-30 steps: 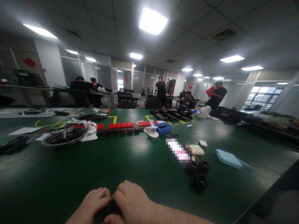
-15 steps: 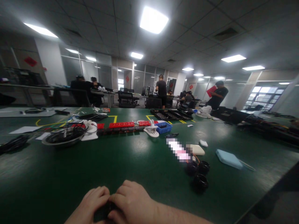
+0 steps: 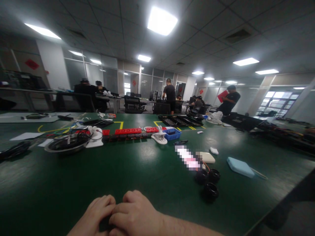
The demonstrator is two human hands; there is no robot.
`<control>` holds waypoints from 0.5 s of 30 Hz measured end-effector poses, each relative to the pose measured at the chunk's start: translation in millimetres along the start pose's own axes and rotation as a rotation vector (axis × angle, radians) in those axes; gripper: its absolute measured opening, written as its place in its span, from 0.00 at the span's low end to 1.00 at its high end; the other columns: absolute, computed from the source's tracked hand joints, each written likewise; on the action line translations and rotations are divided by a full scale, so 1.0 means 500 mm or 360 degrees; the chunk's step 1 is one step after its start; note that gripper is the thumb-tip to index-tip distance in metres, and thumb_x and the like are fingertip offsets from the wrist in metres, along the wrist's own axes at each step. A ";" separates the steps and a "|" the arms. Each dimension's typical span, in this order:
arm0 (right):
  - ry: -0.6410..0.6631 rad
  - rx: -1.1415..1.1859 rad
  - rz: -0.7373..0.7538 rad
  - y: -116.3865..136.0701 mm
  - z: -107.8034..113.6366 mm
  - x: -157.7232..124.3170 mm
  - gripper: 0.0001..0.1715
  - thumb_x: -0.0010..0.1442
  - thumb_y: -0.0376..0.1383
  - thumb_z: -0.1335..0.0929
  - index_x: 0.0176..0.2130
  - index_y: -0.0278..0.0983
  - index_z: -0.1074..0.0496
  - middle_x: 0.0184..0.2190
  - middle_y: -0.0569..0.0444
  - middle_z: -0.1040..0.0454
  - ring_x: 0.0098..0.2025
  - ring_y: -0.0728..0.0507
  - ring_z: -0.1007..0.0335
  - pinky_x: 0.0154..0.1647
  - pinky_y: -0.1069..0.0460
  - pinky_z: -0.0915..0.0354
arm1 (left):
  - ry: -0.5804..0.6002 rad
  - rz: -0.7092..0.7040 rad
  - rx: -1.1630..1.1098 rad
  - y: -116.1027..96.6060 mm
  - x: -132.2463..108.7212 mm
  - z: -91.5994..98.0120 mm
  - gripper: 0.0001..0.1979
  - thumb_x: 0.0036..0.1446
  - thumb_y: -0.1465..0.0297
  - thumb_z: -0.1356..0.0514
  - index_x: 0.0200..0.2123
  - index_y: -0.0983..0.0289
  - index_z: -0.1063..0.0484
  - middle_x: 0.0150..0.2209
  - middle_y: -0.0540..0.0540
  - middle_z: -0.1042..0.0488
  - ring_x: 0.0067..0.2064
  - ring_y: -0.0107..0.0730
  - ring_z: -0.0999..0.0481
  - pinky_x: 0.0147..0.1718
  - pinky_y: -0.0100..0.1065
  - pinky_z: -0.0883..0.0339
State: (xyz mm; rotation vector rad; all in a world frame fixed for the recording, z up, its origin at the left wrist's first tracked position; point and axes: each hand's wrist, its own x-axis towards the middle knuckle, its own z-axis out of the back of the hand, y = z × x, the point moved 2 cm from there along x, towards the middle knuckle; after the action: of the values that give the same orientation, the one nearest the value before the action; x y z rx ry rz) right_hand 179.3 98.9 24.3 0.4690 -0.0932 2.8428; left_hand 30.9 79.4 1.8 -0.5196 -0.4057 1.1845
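My left hand (image 3: 94,214) and my right hand (image 3: 136,213) meet at the near edge of the view, low over the green table (image 3: 73,183). Both have bent fingers, and the right hand's fingers overlap the left fingertips. Between the palms is a dark gap; whatever they hold there is hidden. To the right of my hands, several black round parts (image 3: 211,191) with orange wires sit on the table. Beside them lie a phone-like object (image 3: 188,158) with a blurred-out bright screen and a cream-coloured flat case (image 3: 208,157).
A light-blue case (image 3: 240,166) and a small white case (image 3: 214,150) lie at right. Farther back are red bins (image 3: 128,131), a blue basket (image 3: 173,134), a white clamp (image 3: 159,137) and a metal bowl (image 3: 66,149) of cables. People are in the background.
My right hand's fingers have shifted slightly left and now cover more of the dark gap between the hands. My left hand is nearly unchanged.
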 end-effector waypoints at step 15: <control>-0.0200 -0.0125 0.0143 0.014 -0.022 -0.002 0.22 0.55 0.51 0.37 0.22 0.37 0.36 0.22 0.63 0.31 0.27 0.48 0.46 0.23 0.51 0.55 | -0.0012 0.0112 -0.0005 -0.013 0.002 0.014 0.07 0.44 0.67 0.41 0.30 0.58 0.28 0.35 0.50 0.30 0.39 0.36 0.33 0.41 0.35 0.40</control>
State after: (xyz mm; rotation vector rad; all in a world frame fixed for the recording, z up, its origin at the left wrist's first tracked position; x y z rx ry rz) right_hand 175.0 93.2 13.4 0.6417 -0.2551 2.8816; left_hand 32.4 79.6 11.1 -0.5358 -0.3984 1.2540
